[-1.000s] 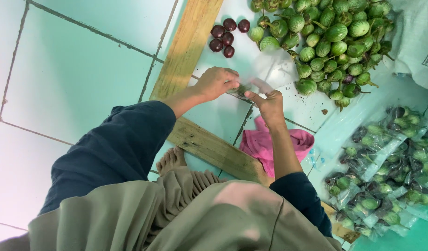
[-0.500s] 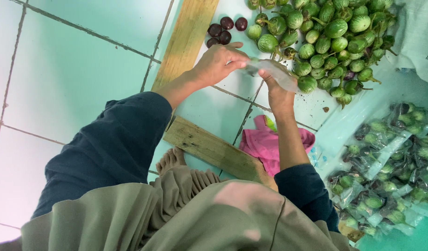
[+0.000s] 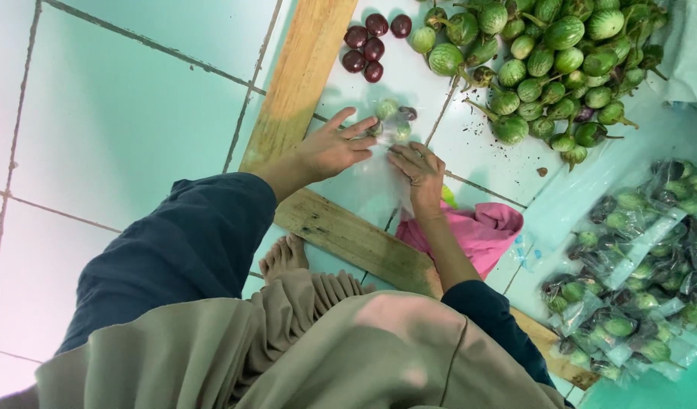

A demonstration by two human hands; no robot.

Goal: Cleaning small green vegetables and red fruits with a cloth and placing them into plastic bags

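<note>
Both hands (image 3: 379,151) press clear bag (image 3: 375,178) of small eggplants (image 3: 390,117) on floor (image 3: 121,113)

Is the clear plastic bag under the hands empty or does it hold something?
Not empty: small round green eggplants show through the clear plastic bag lying on the tiled floor.

We see a home produce-packing spot on a pale green tiled floor (image 3: 121,113): beyond our fingertips (image 3: 398,155) lies a heap of small round green eggplants (image 3: 553,60), and to their right a pile of filled clear plastic bags (image 3: 636,265).
</note>
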